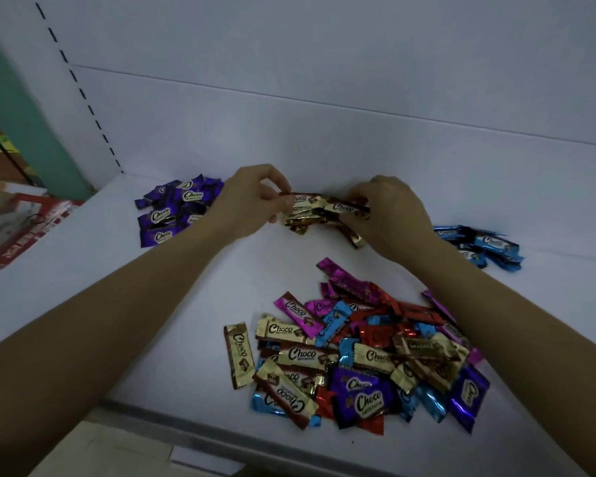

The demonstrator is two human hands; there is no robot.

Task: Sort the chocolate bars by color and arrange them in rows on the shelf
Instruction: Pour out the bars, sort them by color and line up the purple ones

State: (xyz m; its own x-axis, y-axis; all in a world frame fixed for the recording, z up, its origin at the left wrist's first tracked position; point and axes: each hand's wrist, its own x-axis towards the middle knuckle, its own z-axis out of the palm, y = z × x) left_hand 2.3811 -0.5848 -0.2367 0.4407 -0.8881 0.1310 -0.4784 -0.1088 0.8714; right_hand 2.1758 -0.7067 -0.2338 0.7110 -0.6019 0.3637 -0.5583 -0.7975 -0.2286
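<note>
White shelf, dim light. Gold bars bunched mid-shelf, at 12 o'clock of mixed heap. Left hand pinching end of top gold bar between thumb and fingers; right hand curled over other end of bunch. Purple pile at 9 o'clock, blue pile at 3 o'clock. Best now: square ends, turn logos one way, lay in straight row, keep clear of neighbours.

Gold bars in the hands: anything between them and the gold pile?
Nothing visible. The left hand and right hand hold gold bars right at the gold pile at the back of the shelf. The purple pile lies to its left, blue pile to its right, mixed heap nearer the front, all apart from it.
</note>
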